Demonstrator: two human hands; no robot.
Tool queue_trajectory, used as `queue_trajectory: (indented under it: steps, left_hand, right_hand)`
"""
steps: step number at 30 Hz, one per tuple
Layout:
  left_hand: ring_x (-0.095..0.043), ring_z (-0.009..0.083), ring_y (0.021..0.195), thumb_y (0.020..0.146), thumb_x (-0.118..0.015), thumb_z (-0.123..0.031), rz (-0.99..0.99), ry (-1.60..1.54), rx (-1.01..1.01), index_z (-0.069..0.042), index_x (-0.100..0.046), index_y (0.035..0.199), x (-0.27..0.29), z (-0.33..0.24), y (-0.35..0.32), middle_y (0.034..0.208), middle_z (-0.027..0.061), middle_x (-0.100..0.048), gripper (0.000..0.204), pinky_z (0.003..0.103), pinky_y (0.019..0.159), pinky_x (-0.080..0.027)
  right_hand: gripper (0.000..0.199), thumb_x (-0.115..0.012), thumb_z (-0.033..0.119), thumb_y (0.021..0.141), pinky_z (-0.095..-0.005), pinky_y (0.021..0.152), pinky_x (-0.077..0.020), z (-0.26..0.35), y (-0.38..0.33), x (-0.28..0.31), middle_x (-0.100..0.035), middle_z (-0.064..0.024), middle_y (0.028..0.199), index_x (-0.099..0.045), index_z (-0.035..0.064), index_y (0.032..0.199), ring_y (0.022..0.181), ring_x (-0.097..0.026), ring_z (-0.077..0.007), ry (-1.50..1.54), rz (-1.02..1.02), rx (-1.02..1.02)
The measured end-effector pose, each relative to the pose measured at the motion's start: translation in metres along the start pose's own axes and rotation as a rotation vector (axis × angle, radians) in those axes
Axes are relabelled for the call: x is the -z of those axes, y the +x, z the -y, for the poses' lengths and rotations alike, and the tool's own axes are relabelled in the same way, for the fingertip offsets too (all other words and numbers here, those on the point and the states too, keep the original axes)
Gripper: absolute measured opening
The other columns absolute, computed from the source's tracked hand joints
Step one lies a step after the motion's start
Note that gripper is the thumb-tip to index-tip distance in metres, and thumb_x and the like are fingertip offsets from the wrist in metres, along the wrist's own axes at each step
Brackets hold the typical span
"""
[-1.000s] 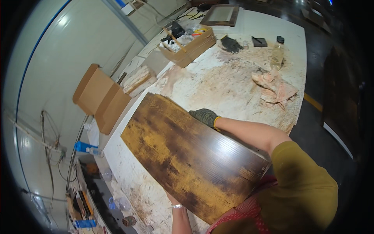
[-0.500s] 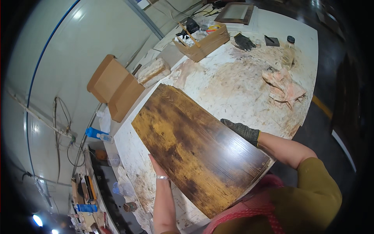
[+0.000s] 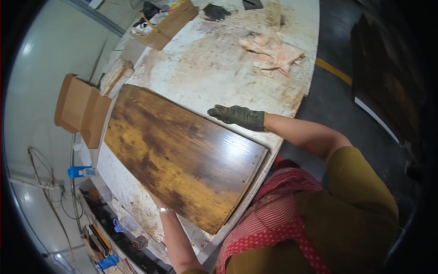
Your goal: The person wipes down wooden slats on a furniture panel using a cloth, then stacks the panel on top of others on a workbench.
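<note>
A stack of wood-grain boards (image 3: 178, 150), brown with yellowish patches, lies on the stained white table (image 3: 200, 55) in front of me. Small holes show along the near right end of the top board. My left hand (image 3: 156, 200), bare with a bracelet at the wrist, is against the stack's left edge; the board hides its fingers. Beside the opposite long edge is my right hand (image 3: 237, 117) in a dark knitted glove. Its fingers are stretched out and hold nothing; whether they touch the board edge I cannot tell.
A crumpled pinkish cloth (image 3: 273, 54), a clear bottle (image 3: 273, 18) and a spare dark glove (image 3: 216, 12) lie farther along the table. An open cardboard box (image 3: 82, 107) stands at left, a filled carton (image 3: 169, 29) at the back. Dark panels (image 3: 388, 77) stand at right.
The view has swung, so the table and boards sit farther left. My right hand has moved off the board's side, its fingers now extended. The left hand stays at the left edge.
</note>
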State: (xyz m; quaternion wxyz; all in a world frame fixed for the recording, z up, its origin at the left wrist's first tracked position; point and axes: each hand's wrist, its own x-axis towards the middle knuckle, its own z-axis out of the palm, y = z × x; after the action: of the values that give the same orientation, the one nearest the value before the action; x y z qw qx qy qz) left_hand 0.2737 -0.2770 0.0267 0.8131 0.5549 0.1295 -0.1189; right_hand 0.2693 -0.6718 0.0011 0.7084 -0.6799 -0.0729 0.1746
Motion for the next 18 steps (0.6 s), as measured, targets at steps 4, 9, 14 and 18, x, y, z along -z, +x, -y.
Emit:
queue_trajectory:
  steps: [4,9,14,18]
  left_hand:
    - [-0.057,0.021,0.098,0.095,-0.042,-0.042,-0.194,0.022,0.023,-0.006,-0.045,0.126,-0.015,0.037,-0.054,0.114,0.0073,-0.054,0.047,0.032,0.08,-0.051]
    - [-0.057,0.021,0.098,0.095,-0.041,-0.04,-0.158,0.038,0.033,-0.006,-0.045,0.126,-0.026,0.045,-0.057,0.113,0.0075,-0.055,0.046,0.033,0.08,-0.051]
    - [-0.057,0.0211,0.098,0.096,-0.041,-0.038,-0.116,0.045,0.034,-0.005,-0.045,0.126,-0.036,0.046,-0.059,0.113,0.0076,-0.055,0.044,0.033,0.081,-0.051]
    - [-0.057,0.0211,0.098,0.096,-0.04,-0.036,-0.11,0.02,0.05,-0.005,-0.045,0.126,-0.039,0.049,-0.085,0.113,0.0078,-0.055,0.043,0.033,0.081,-0.051]
  right_hand:
    - [0.056,-0.038,0.048,0.095,-0.0324,0.103,-0.0346,-0.011,-0.041,-0.024,-0.043,-0.0087,0.138,-0.035,0.0154,0.141,0.123,-0.045,-0.0231,-0.318,-0.052,0.203]
    - [0.055,-0.037,0.042,0.097,-0.0291,0.099,-0.038,0.037,-0.066,-0.04,-0.052,-0.0087,0.129,-0.032,0.0107,0.142,0.115,-0.051,-0.0156,0.363,-0.048,-0.228]
    - [0.047,-0.047,0.025,0.094,-0.0282,0.099,-0.0375,-0.011,-0.061,-0.03,-0.051,-0.0097,0.131,-0.04,0.0074,0.137,0.117,-0.051,-0.017,-0.269,-0.133,0.304]
    - [0.042,-0.048,0.016,0.092,-0.03,0.097,-0.0402,-0.019,-0.062,-0.027,-0.052,-0.0096,0.131,-0.045,0.0055,0.132,0.116,-0.052,-0.0178,-0.373,-0.17,0.293]
